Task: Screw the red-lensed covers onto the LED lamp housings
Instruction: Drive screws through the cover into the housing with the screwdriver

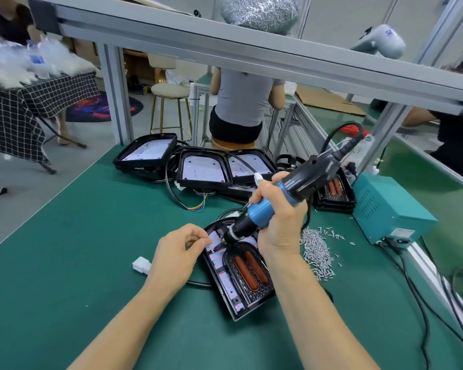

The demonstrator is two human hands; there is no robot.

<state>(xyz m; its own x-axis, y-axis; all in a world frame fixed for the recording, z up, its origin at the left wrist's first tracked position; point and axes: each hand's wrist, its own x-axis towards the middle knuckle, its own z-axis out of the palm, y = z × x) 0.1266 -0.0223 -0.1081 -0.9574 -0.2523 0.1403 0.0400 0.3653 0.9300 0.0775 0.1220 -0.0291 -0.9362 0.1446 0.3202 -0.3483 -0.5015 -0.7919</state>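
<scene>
While the right hand [277,212] grips the electric screwdriver [267,206], its bit meets the lamp housing [233,292] on the green mat [91,236].
Black, rounded at the far end, the housing carries a ribbed cover [249,271] with two oblong red lenses beside a pale LED board. Left hand [178,252] rests at the housing's left edge, fingertips curled together near the bit; whether they pinch a screw cannot be told. Loose silver screws [316,252] lie just right.

A teal power box [390,209] sits beside a white connector [141,264].
</scene>
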